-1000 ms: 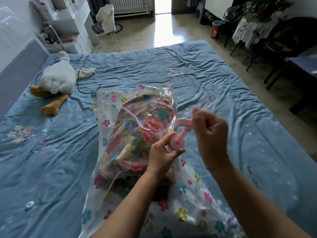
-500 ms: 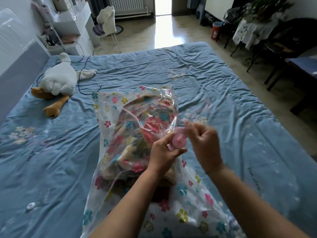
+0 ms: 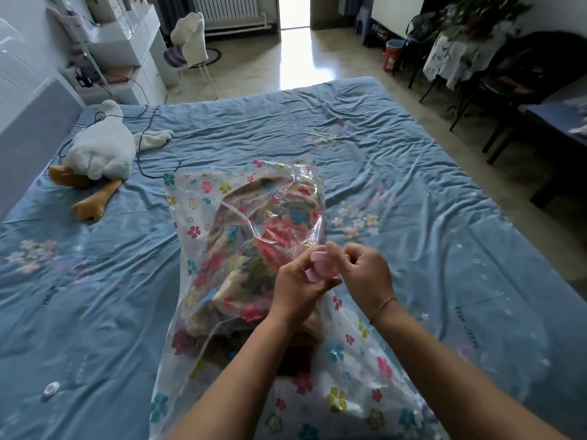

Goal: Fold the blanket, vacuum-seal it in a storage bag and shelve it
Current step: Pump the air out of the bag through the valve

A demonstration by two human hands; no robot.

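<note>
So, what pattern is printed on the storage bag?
The storage bag is clear plastic with small multicoloured flowers, best seen in the head view.

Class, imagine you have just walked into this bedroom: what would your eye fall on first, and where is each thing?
A flower-printed clear storage bag lies in the middle of the blue bed, with a bright floral blanket bunched inside it. Over the bag, the left hand and right hand both grip a small pink pump. A white plush goose lies at the bed's far left.
</note>
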